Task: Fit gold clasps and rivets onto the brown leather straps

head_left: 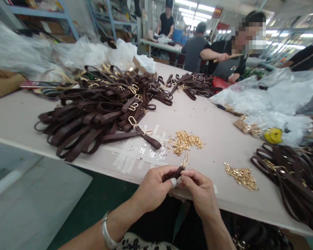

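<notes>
At the table's (198, 119) near edge, a dark brown strap (175, 174) with a gold oval ring (186, 159) is clasped in the grip of the left hand (152, 187), while its ringed end is pinched by the right hand's (202, 191) fingertips; whether a small fitting is also held there cannot be told. From the hands, loose gold fittings (184, 141) are spread toward 12 o'clock, with a second pile (241, 177) at 3 o'clock. Similar straps are heaped at 10 o'clock (94, 116) and, beyond the second pile, at 3 o'clock.
</notes>
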Tool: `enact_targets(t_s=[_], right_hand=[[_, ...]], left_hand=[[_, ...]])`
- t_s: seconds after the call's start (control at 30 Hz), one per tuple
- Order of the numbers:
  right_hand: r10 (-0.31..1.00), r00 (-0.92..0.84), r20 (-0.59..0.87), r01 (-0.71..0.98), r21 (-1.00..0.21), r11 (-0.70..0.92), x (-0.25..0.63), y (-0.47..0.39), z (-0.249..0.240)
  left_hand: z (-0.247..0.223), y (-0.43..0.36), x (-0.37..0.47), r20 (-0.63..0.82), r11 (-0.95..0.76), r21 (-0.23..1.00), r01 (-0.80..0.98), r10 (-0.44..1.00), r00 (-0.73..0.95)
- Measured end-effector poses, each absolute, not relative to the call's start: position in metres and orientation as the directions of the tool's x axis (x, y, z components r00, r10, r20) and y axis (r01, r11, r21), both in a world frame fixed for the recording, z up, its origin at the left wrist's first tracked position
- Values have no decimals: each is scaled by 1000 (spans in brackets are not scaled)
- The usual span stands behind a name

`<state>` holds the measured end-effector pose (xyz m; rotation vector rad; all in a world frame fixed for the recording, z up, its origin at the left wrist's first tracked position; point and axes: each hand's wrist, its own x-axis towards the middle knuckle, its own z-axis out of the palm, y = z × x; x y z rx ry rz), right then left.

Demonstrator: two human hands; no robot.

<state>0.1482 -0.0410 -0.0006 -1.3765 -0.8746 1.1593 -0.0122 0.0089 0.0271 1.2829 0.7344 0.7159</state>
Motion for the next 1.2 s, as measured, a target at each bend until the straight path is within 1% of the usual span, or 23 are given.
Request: enact_targets(t_s=[0.07,0.17,0.27,0.37,0.43,0.47,0.5,0.53,0.57,0.6,0.63,0.67,0.7,0.77,0.9,1.0,1.1,1.2], right_hand=[[955,244,-170,-130,-981,-141,147,-43,-1],[956,238,-171,-169,-977,-133,146,-45,-1],[951,260,-167,-239,-965,-104,143,-48,-4],[942,292,-164,-272,-959,-83,139,-52,-6],[944,284,-165,-239,-966,-97,142,-53,-6],[951,266,-160,-193,-975,-110,148,-53,-5],[957,255,-138,-106,-988,-114,157,-52,-4],[960,268,-88,53,-993,-106,169,-50,-2],[953,302,-12,259,-961,-94,185,-48,-1],[935,346,84,468,-879,-94,204,-46,0],[903,385,188,639,-761,-114,223,-42,1],[868,413,275,749,-645,-152,243,-39,1],[843,428,327,806,-561,-191,262,-36,0],[831,431,353,844,-484,-232,290,-30,-3],[868,360,342,908,-341,-242,309,-23,-9],[882,335,331,926,-287,-244,313,-18,-10],[886,323,332,922,-322,-215,317,-17,-4],[874,334,353,882,-444,-158,305,-22,-1]], left_hand=[[26,7,-13,-67,96,995,-18,809,584],[24,6,-14,1,-80,989,124,842,539],[23,6,-14,55,-204,957,207,827,560],[22,4,-12,64,-240,945,224,804,592],[22,2,-9,5,-187,955,230,785,620],[22,0,-8,-52,-130,964,231,763,644],[22,-1,-6,-113,-62,971,233,735,669],[21,-2,-5,-172,5,971,237,707,686],[21,-3,-4,-220,62,967,246,686,694],[20,-3,-4,-253,102,962,254,683,686],[20,-3,-3,-272,126,957,260,694,666],[20,-2,-3,-286,142,953,267,714,639],[19,-1,-4,-297,153,949,277,734,611],[18,1,-5,-309,160,941,297,765,566],[9,7,-8,-339,189,929,319,781,525],[4,14,-7,-391,259,913,315,777,494],[8,14,-1,-422,349,907,236,757,499],[15,9,8,-388,401,911,91,762,519]])
